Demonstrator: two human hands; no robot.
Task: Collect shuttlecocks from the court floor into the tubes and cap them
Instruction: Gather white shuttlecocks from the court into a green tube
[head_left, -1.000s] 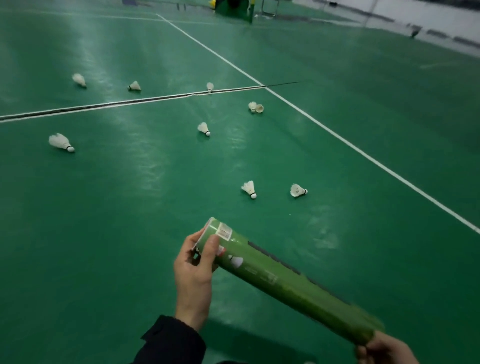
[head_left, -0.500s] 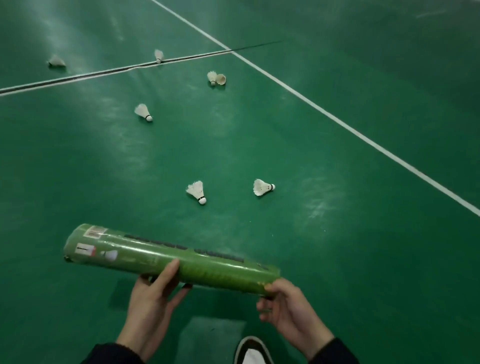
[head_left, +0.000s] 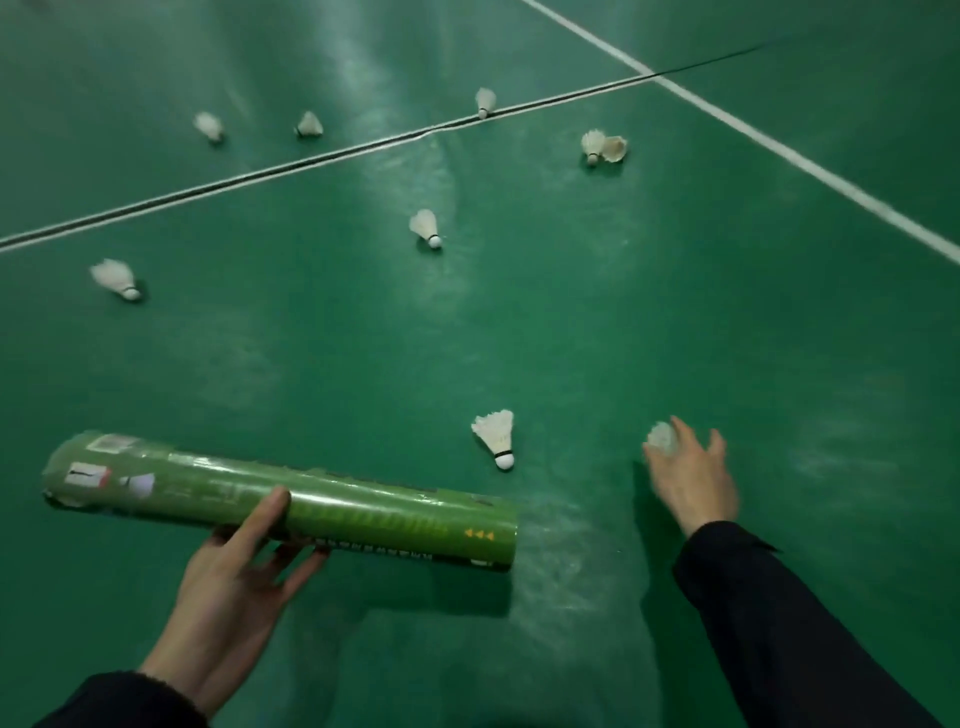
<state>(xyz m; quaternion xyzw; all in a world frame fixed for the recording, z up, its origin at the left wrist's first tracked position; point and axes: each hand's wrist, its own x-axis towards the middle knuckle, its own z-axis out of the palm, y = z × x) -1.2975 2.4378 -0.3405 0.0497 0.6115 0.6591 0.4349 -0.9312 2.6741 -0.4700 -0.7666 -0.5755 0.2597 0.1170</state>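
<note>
**Light feathers, stiff tube: where to take hold**

The tube (head_left: 280, 501) lies nearly level in the left hand (head_left: 234, 587), thumb over the top and fingers (head_left: 306, 569) curled under near its middle, so the grip is closed on it. Its long axis runs from about 9 o'clock to 3 o'clock, dipping slightly toward the right end, which faces the right hand (head_left: 693, 483) (I cannot tell from here whether that end is open or capped). It looks like thin, stiff card under a glossy wrap, so probably light and a little slippery; a hold near the middle suits it, and a hard squeeze could dent it.

The right hand is low over the floor (head_left: 675, 312) at 4 o'clock, fingers (head_left: 685, 439) spread and loosely curved around a blurred shuttlecock (head_left: 661, 436). Whether they already pinch it or only touch it, I cannot tell.

Another shuttlecock (head_left: 496, 436) lies just beyond the tube's right end, its rounded base toward the person at 6 o'clock and its feathers fanning away toward 12. 6 or so more lie farther off, 1 of them on the court line (head_left: 363, 150).

These weigh almost nothing and the feathers crush or bend easily, so the firm base is likely the better place to pinch. For loading, each should probably go in base first along the tube's axis.
</note>
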